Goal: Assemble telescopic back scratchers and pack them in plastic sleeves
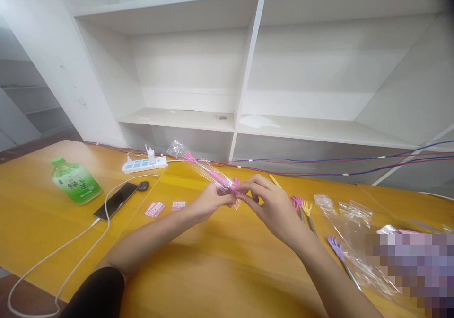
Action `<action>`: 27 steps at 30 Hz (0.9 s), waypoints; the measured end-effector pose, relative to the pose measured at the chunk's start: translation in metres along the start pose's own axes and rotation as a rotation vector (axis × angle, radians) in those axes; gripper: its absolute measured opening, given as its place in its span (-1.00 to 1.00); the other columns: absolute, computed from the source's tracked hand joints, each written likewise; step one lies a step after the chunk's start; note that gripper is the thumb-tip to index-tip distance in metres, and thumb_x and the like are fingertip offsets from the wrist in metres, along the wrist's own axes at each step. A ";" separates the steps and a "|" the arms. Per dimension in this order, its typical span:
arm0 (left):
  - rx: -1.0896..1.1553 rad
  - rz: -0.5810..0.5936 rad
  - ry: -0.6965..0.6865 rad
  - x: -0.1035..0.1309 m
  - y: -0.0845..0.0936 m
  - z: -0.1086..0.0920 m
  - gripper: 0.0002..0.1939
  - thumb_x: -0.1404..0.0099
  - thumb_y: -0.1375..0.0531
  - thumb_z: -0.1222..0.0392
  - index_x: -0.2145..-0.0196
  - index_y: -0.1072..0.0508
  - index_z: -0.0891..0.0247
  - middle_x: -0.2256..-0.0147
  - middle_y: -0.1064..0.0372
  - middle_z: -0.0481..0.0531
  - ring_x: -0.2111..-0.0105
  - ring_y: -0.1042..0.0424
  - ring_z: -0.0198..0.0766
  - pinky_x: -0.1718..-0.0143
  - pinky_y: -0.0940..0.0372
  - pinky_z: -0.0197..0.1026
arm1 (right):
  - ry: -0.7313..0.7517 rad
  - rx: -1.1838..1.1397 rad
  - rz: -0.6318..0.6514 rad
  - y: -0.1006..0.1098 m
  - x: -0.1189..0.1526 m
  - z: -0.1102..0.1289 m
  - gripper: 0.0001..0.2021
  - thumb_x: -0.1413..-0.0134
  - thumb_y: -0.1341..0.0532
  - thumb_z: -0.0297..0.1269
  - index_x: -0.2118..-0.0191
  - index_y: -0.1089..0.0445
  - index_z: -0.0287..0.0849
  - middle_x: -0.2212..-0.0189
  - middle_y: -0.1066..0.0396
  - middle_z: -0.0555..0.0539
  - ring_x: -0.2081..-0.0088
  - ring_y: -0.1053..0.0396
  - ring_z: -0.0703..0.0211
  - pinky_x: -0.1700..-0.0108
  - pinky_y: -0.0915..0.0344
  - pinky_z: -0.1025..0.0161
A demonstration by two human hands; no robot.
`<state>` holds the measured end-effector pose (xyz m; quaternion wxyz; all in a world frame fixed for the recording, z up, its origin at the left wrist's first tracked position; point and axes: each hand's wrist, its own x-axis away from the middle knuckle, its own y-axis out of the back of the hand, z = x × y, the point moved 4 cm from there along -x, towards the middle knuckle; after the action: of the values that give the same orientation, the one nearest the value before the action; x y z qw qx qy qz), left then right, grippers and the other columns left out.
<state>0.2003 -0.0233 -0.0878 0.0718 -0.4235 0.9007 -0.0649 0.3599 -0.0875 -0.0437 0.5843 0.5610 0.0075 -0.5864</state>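
Note:
A pink back scratcher (220, 178) with a hand-shaped end lies inside a clear plastic bag (176, 148), held above the table and slanting up to the left. My left hand (209, 203) is closed around the lower end of the bag and handle. The fingers of my right hand (271, 207) pinch at the same end, close to my left fingertips; whether they grip bag or handle there is hard to see. Beside my right forearm lie a pink back scratcher (297, 202), a yellow back scratcher (307, 209) and a purple back scratcher (335, 247).
Clear plastic bags (358, 233) lie on the right of the wooden table (213, 270). On the left are a green tea bottle (77, 181), a charging phone (117, 199), a power strip (144, 163) and small pink cards (154, 209). Cables and white shelving (244, 72) run behind.

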 end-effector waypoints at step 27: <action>0.002 0.094 0.039 0.004 -0.011 0.007 -0.83 -0.12 -0.32 0.21 0.43 -0.37 0.25 0.49 -0.23 -0.12 0.42 -0.22 -0.35 0.32 -0.14 -0.21 | 0.027 0.064 -0.031 -0.001 -0.001 0.006 -0.79 -0.53 -0.11 -0.23 -0.03 -0.49 -0.07 0.09 -0.45 -0.13 0.21 -0.44 0.20 0.24 -0.34 0.27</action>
<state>0.2073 -0.0333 -0.0930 0.0575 -0.3794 0.9207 -0.0705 0.3548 -0.0904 -0.0416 0.5567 0.5872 0.0053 -0.5876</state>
